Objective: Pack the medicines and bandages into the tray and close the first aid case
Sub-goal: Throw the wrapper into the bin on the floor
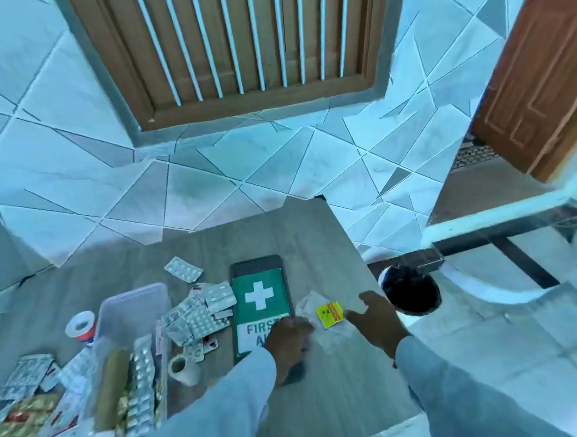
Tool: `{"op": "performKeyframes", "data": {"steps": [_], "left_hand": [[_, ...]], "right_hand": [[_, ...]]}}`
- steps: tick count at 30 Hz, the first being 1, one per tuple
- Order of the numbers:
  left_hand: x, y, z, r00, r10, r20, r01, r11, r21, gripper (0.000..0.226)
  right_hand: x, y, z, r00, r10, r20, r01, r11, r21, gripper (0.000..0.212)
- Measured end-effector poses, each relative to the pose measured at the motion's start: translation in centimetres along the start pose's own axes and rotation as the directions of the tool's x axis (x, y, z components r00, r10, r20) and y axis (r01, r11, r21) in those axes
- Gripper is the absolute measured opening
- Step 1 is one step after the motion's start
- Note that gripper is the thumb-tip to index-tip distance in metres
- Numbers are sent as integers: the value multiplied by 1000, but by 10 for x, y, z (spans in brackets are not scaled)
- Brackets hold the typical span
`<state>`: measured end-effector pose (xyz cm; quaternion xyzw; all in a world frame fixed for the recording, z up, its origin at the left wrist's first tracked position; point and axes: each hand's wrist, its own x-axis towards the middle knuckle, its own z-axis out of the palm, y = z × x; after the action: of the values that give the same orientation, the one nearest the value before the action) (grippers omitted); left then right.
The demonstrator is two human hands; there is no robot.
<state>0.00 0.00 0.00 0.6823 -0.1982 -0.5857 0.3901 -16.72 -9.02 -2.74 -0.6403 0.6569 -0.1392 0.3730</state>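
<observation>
The dark first aid case (261,297), with a green label and a white cross, lies flat on the grey table (325,402). My left hand (289,340) rests curled on its near end, knuckles against a clear plastic bag (335,338) that holds a yellow packet (329,314). My right hand (377,317) hovers at the bag's right edge with fingers spread. To the left stands a clear tray (134,309) holding blister strips and a brown bandage roll (110,388). A heap of blister packs (198,316) lies between tray and case.
One blister pack (183,269) lies apart at the back. A tape roll (81,327) and a white bandage roll (183,365) flank the tray. More packets (25,403) crowd the near left. A dark round container (409,290) sits just past the table's right edge.
</observation>
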Motion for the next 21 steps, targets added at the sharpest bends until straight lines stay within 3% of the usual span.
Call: {"op": "performKeyframes", "data": {"steps": [1,4,8,10,14,16,18,21], "left_hand": [[14,-2,11,999,-27,27,29,998,-50,8],[38,-2,36,987,-124,-102,126,992,8,17],[59,9,49,975,-129,-180,135,991,22,21],[69,10,52,976,-89,-197,105,992,76,19],[91,4,62,967,-57,-247,92,987,129,42],[85,18,73,954,-70,-292,94,993,68,31],[80,34,90,918,7,-397,11,999,43,24],[80,49,121,832,179,-525,-132,983,126,41]], "right_hand": [[9,1,7,999,22,48,-20,999,-29,65],[19,-6,20,984,97,147,-79,989,-127,65],[34,-14,30,979,118,167,-87,979,-184,56],[37,-19,32,965,161,205,-139,984,-115,49],[54,-24,26,940,191,283,-243,956,162,23],[63,-24,16,934,126,335,-227,932,282,7],[71,-21,-6,930,69,362,-216,898,383,13],[87,-8,-49,934,27,357,-204,860,467,12]]}}
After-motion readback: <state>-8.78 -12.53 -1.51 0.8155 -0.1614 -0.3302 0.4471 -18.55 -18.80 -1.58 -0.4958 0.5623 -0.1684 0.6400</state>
